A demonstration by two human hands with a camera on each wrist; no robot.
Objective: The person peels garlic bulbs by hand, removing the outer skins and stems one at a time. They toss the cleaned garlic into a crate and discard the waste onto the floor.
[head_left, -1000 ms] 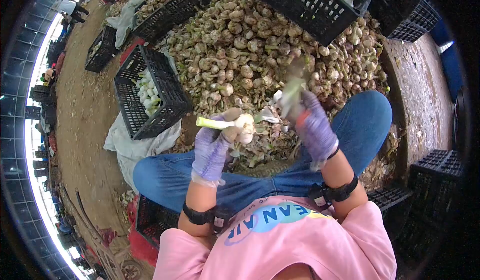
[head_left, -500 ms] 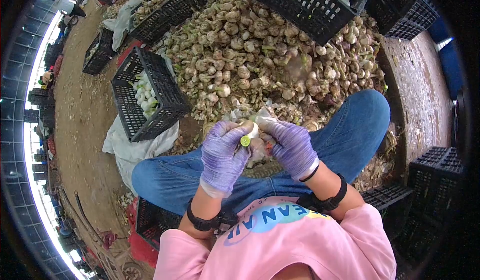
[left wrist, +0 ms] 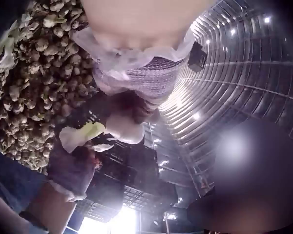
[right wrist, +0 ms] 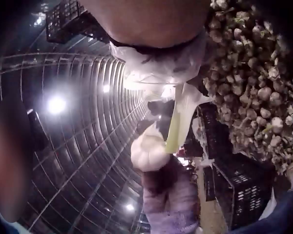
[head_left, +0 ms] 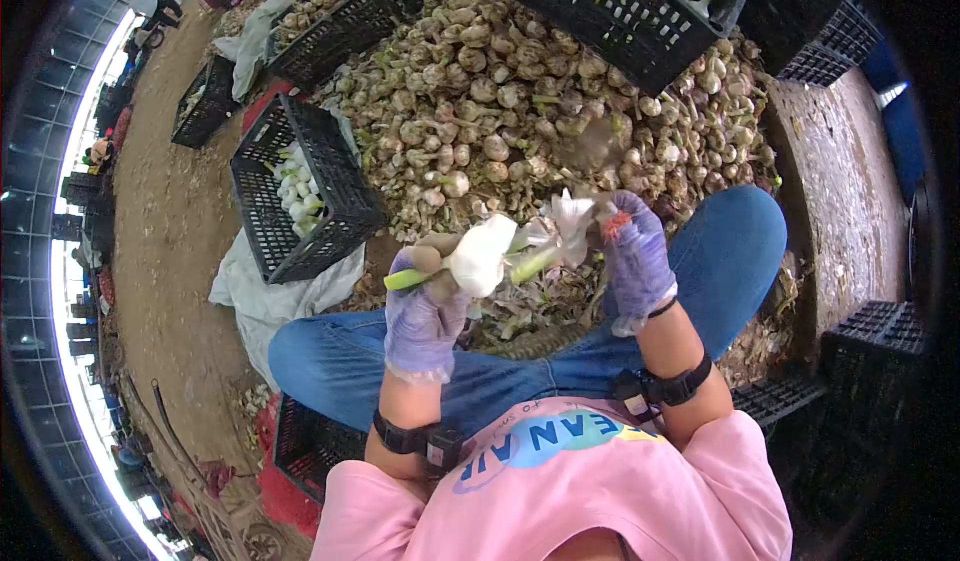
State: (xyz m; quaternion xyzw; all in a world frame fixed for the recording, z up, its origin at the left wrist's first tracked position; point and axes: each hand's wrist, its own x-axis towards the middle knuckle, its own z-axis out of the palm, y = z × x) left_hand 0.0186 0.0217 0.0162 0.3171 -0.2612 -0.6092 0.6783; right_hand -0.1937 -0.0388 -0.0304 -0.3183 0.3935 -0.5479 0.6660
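Observation:
In the head view the left hand point(head_left: 424, 311), in a purple-wrapped glove, grips a white garlic bulb point(head_left: 482, 256) whose cut green stem points left between the fingers. To its right, the right hand point(head_left: 638, 261) pinches a strip of papery skin point(head_left: 567, 229) with a pale green piece at its lower end. The right wrist view shows the bulb point(right wrist: 150, 153) close beside the green-white strip point(right wrist: 181, 117), above the left hand point(right wrist: 171, 204). In the left wrist view the right hand point(left wrist: 73, 170) is under the strip point(left wrist: 81, 136), near the bulb point(left wrist: 124, 129).
A large heap of unpeeled garlic point(head_left: 480, 91) lies in front, with loose skins point(head_left: 540, 311) nearer the legs. A black crate point(head_left: 345, 201) at left holds clean white bulbs point(head_left: 297, 193); another crate point(head_left: 640, 36) stands behind the heap. More crates point(head_left: 870, 351) are at right.
From being close together half a second ago, the hands have moved apart. The bulb now shows its white side, and a peeled strip stretches from the right hand.

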